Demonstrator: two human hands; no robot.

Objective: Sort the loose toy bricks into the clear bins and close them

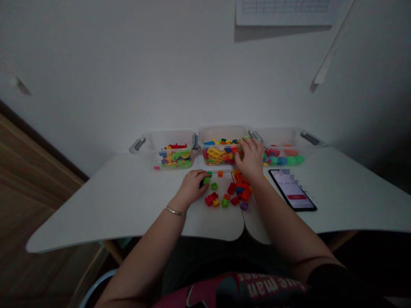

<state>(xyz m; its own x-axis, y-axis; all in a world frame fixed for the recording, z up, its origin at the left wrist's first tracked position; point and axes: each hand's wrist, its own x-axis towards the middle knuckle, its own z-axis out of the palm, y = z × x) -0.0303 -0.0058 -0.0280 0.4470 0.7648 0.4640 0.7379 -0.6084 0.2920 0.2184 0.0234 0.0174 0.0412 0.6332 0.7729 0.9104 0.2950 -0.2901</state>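
Blocks [231, 188] lie loose on the tabletop [128, 192], more in the middle bin [224, 131]. My left hand [193, 186] curls at a green block [206, 181], my right hand [252, 158] over the bin's edge; I cannot tell either grip. Judged step: piece transfer; next needs fingertip pinching.

- Making out "man" in pale lettering [259, 289] on the shirt [205, 295], losing the rest.
- Seeing blurred, unreadable characters [285, 182] on the phone screen [297, 192].
- Reading nothing on the gridded wall sheet [284, 17].
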